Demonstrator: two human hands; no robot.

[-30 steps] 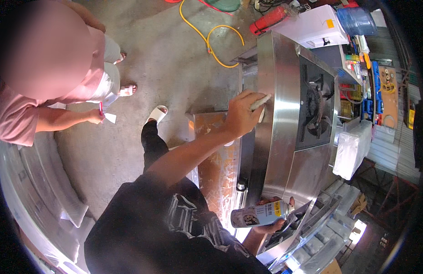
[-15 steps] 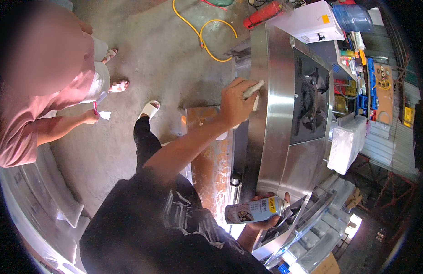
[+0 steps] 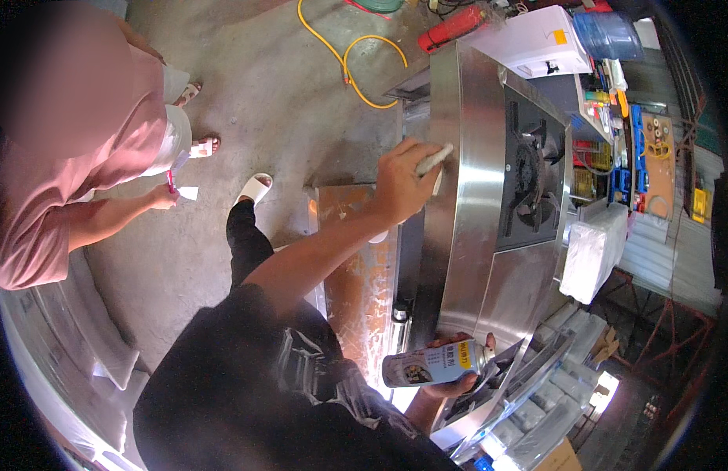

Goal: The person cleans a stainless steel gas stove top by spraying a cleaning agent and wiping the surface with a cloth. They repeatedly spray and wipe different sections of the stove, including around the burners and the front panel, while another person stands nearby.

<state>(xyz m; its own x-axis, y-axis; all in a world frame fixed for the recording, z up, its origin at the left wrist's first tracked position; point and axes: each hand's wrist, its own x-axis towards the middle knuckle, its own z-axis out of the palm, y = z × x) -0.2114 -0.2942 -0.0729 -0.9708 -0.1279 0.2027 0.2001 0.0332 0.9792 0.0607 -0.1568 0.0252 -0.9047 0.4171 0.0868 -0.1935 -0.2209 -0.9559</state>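
Observation:
My left hand [image 3: 403,182] is closed around a wadded off-white cloth [image 3: 435,159]. It presses the cloth to the front edge of a stainless steel stove [image 3: 466,180]. Lower down, my right hand [image 3: 452,386] grips a spray can [image 3: 428,364] with a light blue and yellow label. The can lies tilted nearly on its side, its top toward the stove; the right fingers are partly hidden behind it. A black burner grate [image 3: 529,161] is set into the steel top.
At left, a co-worker in a pink shirt [image 3: 34,212] holds a pink-handled scraper [image 3: 173,179]. A yellow hose [image 3: 347,59] curls on the floor near a red fire extinguisher [image 3: 452,28]. Beyond the stove stand a white wrapped block [image 3: 592,255] and wrapped goods [image 3: 548,404].
My left hand with the cloth has shifted slightly down along the steel edge. The can has moved a little left. The co-worker's scraper has turned and moved slightly right.

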